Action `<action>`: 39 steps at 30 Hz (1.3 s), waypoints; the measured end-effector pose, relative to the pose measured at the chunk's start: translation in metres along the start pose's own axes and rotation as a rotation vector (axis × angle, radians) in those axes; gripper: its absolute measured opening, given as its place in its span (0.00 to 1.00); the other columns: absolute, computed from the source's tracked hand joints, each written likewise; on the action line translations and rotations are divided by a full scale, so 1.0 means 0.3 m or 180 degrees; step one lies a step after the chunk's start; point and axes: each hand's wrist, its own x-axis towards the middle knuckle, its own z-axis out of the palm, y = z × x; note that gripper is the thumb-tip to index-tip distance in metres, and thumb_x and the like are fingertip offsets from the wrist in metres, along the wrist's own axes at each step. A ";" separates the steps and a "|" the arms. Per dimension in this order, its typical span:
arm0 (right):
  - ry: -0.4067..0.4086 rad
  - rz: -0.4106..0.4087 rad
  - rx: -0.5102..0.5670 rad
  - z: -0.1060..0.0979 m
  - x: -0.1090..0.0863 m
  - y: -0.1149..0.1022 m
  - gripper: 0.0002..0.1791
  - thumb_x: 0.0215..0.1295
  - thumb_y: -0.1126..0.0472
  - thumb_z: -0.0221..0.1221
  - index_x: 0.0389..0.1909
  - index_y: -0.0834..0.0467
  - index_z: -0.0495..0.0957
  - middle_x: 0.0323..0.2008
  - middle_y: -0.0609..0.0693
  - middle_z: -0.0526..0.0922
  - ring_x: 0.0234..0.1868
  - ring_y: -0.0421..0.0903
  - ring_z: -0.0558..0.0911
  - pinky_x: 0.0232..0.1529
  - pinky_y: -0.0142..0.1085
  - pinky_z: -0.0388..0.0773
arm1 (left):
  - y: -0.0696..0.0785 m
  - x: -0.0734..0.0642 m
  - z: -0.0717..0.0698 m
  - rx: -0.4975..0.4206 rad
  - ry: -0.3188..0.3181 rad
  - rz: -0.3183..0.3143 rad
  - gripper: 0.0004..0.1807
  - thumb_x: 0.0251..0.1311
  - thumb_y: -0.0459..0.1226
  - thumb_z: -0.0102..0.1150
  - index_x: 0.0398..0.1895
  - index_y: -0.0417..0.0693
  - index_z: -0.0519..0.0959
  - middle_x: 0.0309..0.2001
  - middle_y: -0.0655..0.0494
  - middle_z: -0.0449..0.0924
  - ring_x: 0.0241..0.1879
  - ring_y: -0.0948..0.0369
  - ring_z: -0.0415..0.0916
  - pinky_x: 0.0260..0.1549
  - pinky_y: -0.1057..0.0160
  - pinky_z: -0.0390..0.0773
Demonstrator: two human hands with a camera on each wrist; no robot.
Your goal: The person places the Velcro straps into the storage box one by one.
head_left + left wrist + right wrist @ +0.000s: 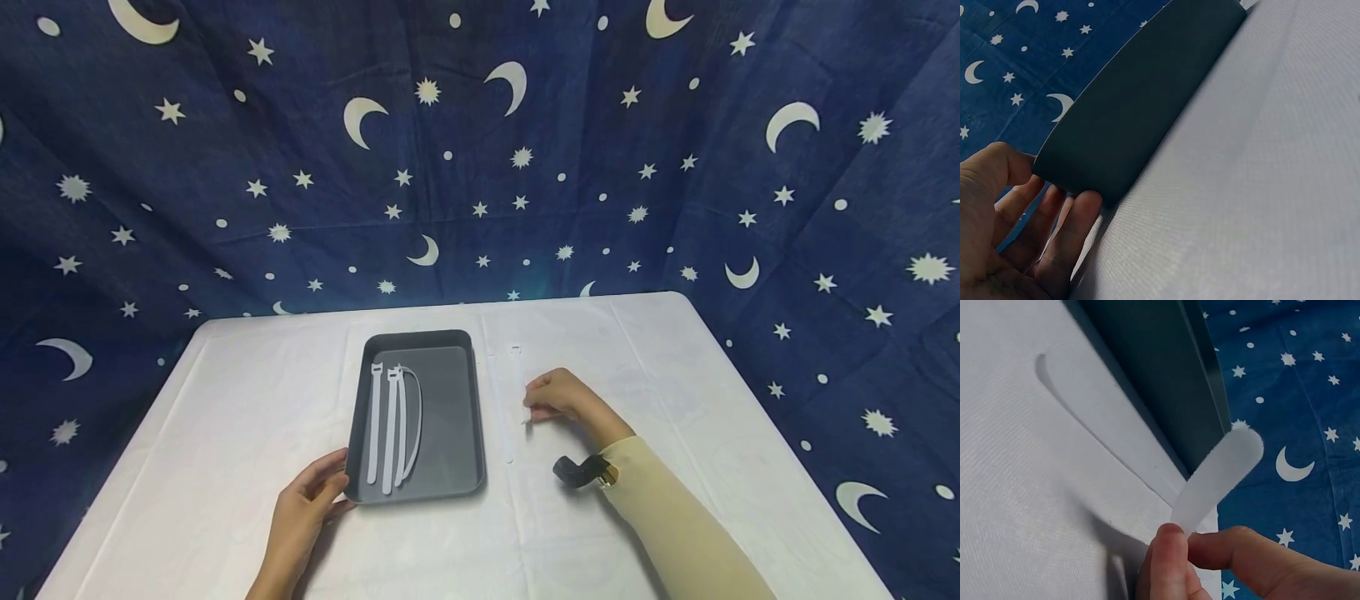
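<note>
My left hand (300,510) grips the near left corner of a dark grey tray (450,417), thumb at the rim and fingers against the outer wall (1129,106). Right of the tray, my right hand (564,397) pinches a white hook-and-loop cable tie (1219,478) between thumb and fingertips. Its rounded tail sticks up past the fingers in the right wrist view, and its slotted head (516,350) points to the back of the table. A second white cable tie (501,417) lies flat between that hand and the tray. Inside the tray, several more cable ties (374,425) lie lengthwise on the left side.
A white cloth (225,400) covers the table. Behind and beside it hangs a dark blue curtain (480,167) with moons and stars. A black wrist mount (577,472) juts from the right sleeve, close over the cloth.
</note>
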 end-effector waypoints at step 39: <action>-0.0908 -0.0368 0.1078 -0.015 -0.076 -0.083 0.27 0.59 0.74 0.58 0.59 0.75 0.66 0.35 0.54 0.80 0.31 0.41 0.84 0.39 0.31 0.89 | 0.000 0.003 -0.001 -0.0025 0.0008 0.0009 0.23 0.66 0.36 0.60 0.64 0.44 0.73 0.62 0.39 0.75 0.42 0.76 0.81 0.40 0.65 0.88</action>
